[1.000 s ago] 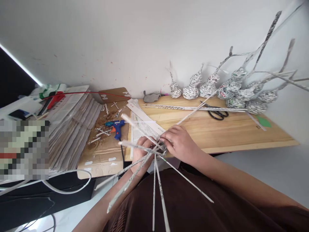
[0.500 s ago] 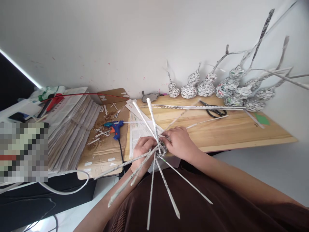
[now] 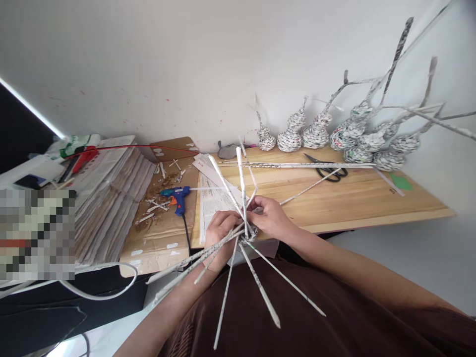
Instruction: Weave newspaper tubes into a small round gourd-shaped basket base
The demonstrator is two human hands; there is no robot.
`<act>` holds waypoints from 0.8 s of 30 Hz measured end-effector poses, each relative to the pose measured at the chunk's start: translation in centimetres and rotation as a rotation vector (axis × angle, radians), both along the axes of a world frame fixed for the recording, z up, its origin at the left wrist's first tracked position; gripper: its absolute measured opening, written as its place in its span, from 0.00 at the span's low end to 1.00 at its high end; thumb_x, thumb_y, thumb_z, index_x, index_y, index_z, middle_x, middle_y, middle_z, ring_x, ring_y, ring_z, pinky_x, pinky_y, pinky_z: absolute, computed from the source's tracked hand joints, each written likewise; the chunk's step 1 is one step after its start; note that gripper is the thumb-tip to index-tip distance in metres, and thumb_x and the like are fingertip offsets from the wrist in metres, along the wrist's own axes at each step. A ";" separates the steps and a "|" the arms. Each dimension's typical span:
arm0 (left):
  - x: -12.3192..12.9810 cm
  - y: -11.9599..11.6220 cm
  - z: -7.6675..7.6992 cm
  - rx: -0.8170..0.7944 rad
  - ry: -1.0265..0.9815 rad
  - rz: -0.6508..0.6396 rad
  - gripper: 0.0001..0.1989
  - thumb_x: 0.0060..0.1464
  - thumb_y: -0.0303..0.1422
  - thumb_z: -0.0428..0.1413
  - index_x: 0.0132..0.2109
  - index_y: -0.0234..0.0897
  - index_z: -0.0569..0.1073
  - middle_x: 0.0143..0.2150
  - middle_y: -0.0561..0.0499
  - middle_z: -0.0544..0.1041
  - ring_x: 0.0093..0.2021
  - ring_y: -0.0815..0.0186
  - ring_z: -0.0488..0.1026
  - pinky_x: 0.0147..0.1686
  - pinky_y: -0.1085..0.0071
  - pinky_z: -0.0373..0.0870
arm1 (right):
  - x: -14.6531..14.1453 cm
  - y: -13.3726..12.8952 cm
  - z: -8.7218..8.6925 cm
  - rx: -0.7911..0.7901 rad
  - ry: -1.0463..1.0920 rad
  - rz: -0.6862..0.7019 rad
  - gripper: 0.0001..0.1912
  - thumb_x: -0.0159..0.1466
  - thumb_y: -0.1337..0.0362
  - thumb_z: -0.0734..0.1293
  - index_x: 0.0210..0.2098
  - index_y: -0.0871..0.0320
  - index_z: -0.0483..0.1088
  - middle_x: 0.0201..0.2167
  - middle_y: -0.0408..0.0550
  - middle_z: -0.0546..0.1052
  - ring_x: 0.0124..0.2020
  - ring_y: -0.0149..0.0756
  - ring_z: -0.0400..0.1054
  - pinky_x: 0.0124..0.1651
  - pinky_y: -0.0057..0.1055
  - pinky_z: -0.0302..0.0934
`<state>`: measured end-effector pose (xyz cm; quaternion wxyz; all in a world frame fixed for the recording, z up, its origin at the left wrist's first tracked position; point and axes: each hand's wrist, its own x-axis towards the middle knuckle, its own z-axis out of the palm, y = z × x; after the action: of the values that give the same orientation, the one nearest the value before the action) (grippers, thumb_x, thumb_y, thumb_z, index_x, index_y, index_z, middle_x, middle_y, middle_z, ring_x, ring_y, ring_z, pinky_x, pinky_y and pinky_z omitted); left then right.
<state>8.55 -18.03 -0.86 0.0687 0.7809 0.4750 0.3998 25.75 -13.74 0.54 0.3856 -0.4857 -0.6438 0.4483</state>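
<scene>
Between my hands, at the table's front edge, is a small woven newspaper piece [image 3: 252, 232] with several rolled paper sticks fanning out from it. My left hand [image 3: 222, 229] is closed on its left side, the fingertips partly hidden behind the sticks. On the right, my right hand [image 3: 268, 214] pinches a bent paper stick [image 3: 254, 177] close to the weave. Two white-ended sticks stand up from the piece, and others hang down over my lap and left forearm. Another paper stick [image 3: 307, 189] reaches right from behind my right hand towards the scissors.
Black scissors [image 3: 330, 171] and long paper sticks [image 3: 282, 165] lie across the wooden table [image 3: 372, 198]. Woven gourd shapes [image 3: 290, 136] line the wall. On the left are a blue glue gun [image 3: 180, 198] on cardboard [image 3: 148, 243] and a newspaper stack [image 3: 111, 203].
The stick at my right hand has swung from slanting right to bent upright. My right hand has shifted slightly left and its fingers have curled. The sticks over my left forearm have moved closer together.
</scene>
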 end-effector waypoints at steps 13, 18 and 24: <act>0.2 0.1 -0.2 -0.014 -0.019 0.000 0.04 0.57 0.27 0.57 0.33 0.39 0.73 0.37 0.50 0.77 0.40 0.64 0.75 0.42 0.68 0.73 | 0.9 -1.8 -0.2 0.560 -0.255 -0.083 0.04 0.55 0.70 0.71 0.30 0.56 0.74 0.31 0.44 0.80 0.40 0.39 0.71 0.48 0.39 0.53; 0.3 0.1 -0.1 -0.017 -0.015 0.021 0.05 0.57 0.27 0.58 0.33 0.41 0.74 0.38 0.49 0.78 0.40 0.63 0.75 0.42 0.68 0.74 | 1.3 -1.9 -0.2 0.478 -0.219 -0.072 0.02 0.58 0.66 0.70 0.29 0.55 0.76 0.30 0.46 0.81 0.37 0.39 0.72 0.45 0.37 0.58; 0.4 0.1 0.2 -0.039 -0.031 0.006 0.05 0.59 0.30 0.57 0.33 0.40 0.74 0.38 0.49 0.77 0.39 0.64 0.76 0.41 0.68 0.75 | 1.1 -1.0 -0.2 0.189 -0.087 -0.071 0.05 0.59 0.63 0.70 0.28 0.57 0.75 0.25 0.43 0.78 0.26 0.32 0.70 0.32 0.28 0.63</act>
<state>8.91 -17.98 -0.65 0.0904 0.7717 0.4839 0.4028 26.80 -14.74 0.37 0.4169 -0.4886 -0.6818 0.3502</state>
